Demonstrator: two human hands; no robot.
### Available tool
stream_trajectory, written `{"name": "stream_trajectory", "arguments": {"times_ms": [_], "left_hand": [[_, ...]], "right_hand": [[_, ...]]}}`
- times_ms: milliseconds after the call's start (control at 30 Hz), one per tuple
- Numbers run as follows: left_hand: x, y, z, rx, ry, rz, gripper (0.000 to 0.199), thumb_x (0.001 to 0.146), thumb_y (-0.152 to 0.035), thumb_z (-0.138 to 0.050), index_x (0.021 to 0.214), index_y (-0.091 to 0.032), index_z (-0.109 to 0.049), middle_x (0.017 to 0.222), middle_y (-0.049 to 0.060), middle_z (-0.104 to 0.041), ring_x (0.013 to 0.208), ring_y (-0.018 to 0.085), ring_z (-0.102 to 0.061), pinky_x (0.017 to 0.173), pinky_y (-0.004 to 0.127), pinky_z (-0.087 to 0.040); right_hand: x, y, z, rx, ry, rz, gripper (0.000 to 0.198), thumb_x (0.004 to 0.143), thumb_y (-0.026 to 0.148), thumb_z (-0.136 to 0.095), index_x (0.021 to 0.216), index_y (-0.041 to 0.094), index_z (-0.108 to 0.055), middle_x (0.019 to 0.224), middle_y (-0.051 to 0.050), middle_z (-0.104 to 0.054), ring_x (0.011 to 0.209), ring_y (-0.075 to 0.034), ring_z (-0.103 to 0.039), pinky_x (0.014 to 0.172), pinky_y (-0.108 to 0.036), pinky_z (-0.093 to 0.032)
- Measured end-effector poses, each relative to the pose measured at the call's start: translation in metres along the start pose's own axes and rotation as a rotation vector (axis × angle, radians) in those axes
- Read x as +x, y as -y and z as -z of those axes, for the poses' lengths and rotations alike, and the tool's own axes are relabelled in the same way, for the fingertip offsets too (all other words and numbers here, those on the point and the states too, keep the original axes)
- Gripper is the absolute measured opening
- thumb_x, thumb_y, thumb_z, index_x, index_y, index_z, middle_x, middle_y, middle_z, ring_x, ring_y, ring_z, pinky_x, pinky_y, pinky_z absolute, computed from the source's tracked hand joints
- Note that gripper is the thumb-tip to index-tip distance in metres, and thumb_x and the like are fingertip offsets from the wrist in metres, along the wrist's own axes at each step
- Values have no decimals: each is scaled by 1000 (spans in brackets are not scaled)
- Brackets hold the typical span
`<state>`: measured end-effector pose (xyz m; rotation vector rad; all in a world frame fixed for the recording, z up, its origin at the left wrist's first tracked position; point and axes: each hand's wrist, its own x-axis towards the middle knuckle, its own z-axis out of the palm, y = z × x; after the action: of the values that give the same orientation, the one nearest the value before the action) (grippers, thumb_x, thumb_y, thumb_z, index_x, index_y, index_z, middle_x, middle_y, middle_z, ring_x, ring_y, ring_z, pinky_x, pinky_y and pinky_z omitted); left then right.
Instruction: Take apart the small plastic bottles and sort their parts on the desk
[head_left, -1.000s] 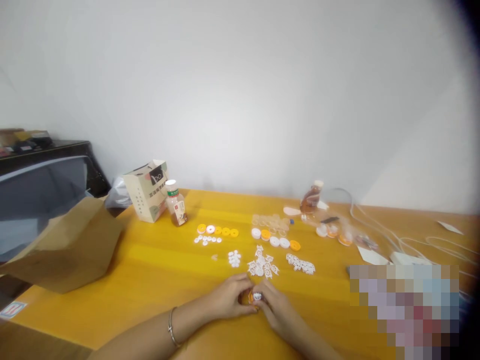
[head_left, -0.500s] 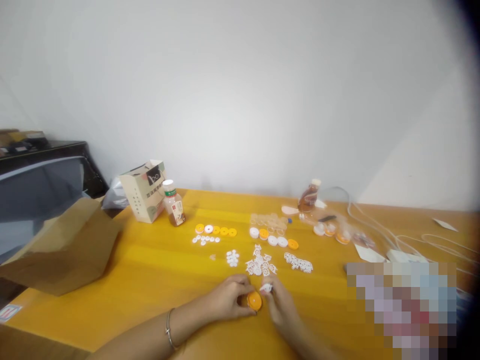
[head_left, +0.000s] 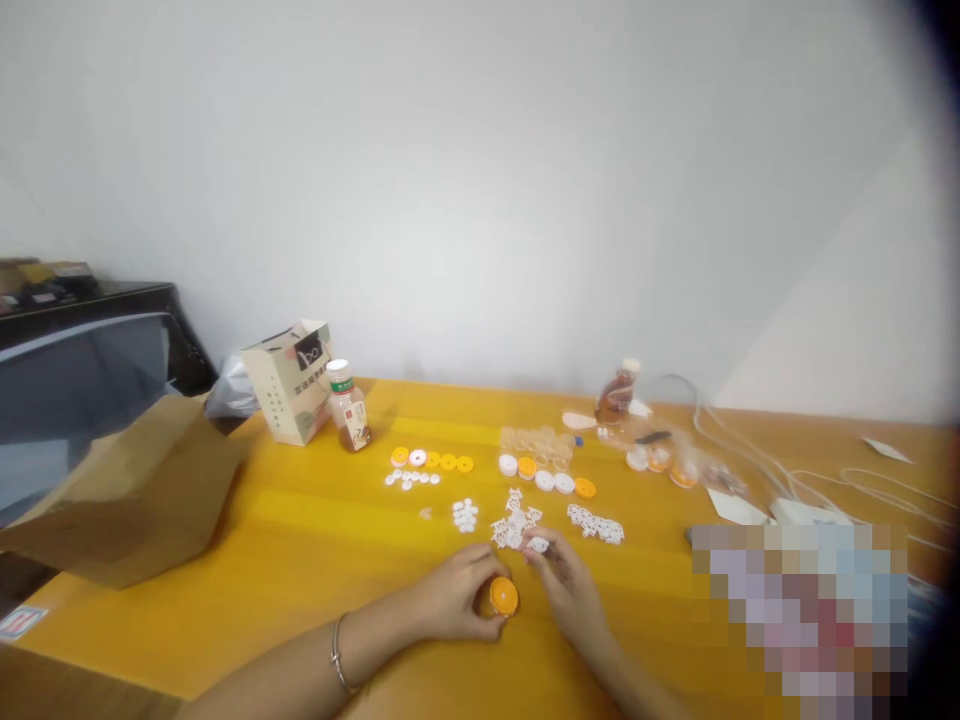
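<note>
- Left hand (head_left: 448, 597) clamps an orange disc (head_left: 504, 596) between thumb and fingers (head_left: 477, 562), edge partly hidden.
- Right-hand fingertips (head_left: 529, 536) pinch a white piece (head_left: 538, 545), details blurred.
- Beyond them, leftward, a bottle (head_left: 349, 410) holds brown liquid.

paper bag (head_left: 142, 490) at the left end of the table (head_left: 322, 560); carton (head_left: 281, 405) behind it to the right, one bottle (head_left: 349, 415) just beside that; mid-table there's a row of rings (head_left: 433, 460), small caps (head_left: 415, 478) just in front; row of discs (head_left: 546, 481) further right; in front of those, a lattice pile (head_left: 515, 520), heap of bits (head_left: 465, 516) left of it, lattice cluster (head_left: 596, 524) right; up front, round case (head_left: 504, 597) in the left hand (head_left: 457, 600), lattice piece (head_left: 538, 545) in the right hand (head_left: 566, 585); second bottle (head_left: 616, 395) back right
</note>
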<state>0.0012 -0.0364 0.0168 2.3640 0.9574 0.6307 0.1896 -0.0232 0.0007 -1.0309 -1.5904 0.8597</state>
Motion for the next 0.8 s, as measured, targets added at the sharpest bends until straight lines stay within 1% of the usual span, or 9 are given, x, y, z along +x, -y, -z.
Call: {"name": "stream_trajectory", "arguments": {"times_ms": [133, 200, 267, 333, 433, 533, 600, 700, 800], "left_hand": [[-1, -2, 12, -80, 58, 20, 63, 63, -30, -70, 119, -20, -44, 99, 5, -53, 88, 18, -50, 81, 28, -42], [0, -4, 17, -147, 36, 29, 69, 65, -37, -70, 125, -21, -39, 99, 5, -53, 87, 17, -50, 80, 29, -43], [2, -6, 20, -211, -81, 36, 59, 74, -38, -63, 125, -21, -40, 99, 5, -54, 87, 16, -50, 81, 29, -42], [5, -7, 17, -267, -207, 35, 46, 81, -35, -55, 123, -21, -45, 100, 6, -55, 90, 16, -51, 84, 30, -41], [9, -6, 8, -348, -279, 44, 35, 83, -35, -53, 115, -21, -55, 98, 7, -59, 92, 18, -53, 85, 31, -41], [12, -4, -2, -458, -352, 91, 33, 80, -39, -56, 106, -19, -63, 90, 7, -63, 85, 18, -56, 81, 31, -44], [14, -4, -6, -544, -401, 117, 32, 77, -41, -59, 99, -17, -66, 85, 6, -64, 81, 18, -57, 79, 31, -45], [16, -5, -8, -645, -413, 157, 30, 75, -42, -61, 88, -16, -67, 84, 6, -64, 80, 17, -58, 77, 29, -45], [17, -6, -9, -670, -417, 199, 30, 74, -42, -63, 87, -15, -65, 87, 6, -64, 83, 18, -58, 80, 29, -45]], "right_hand": [[-2, 7, 0, 57, 40, -31, 29, 84, 42, -45, 104, 23, -50, 80, -3, -60, 73, -17, -57, 73, -31, -48], [-3, 11, -2, 136, 53, -39, 27, 83, 42, -47, 102, 23, -46, 76, -2, -59, 68, -16, -56, 69, -30, -48], [-3, 14, -4, 236, 106, -67, 24, 82, 43, -50, 95, 24, -44, 70, 0, -58, 63, -15, -55, 65, -29, -47], [-2, 17, -6, 300, 212, -121, 24, 80, 44, -52, 86, 23, -43, 65, 2, -57, 60, -14, -55, 62, -28, -46], [-2, 21, -10, 337, 314, -184, 26, 79, 47, -52, 82, 22, -46, 63, 2, -57, 59, -14, -56, 61, -28, -45], [-1, 22, -11, 399, 278, -207, 27, 77, 46, -56, 84, 21, -46, 61, 2, -59, 55, -14, -55, 59, -28, -45], [0, 20, -12, 440, 247, -232, 29, 74, 46, -59, 81, 22, -43, 57, 4, -59, 52, -13, -56, 57, -27, -45], [2, 17, -12, 436, 215, -265, 33, 70, 46, -63, 72, 22, -41, 52, 5, -59, 48, -13, -56, 53, -26, -44], [3, 14, -11, 361, 163, -296, 34, 68, 49, -64, 69, 20, -45, 50, 4, -60, 46, -13, -56, 49, -25, -44]]}}
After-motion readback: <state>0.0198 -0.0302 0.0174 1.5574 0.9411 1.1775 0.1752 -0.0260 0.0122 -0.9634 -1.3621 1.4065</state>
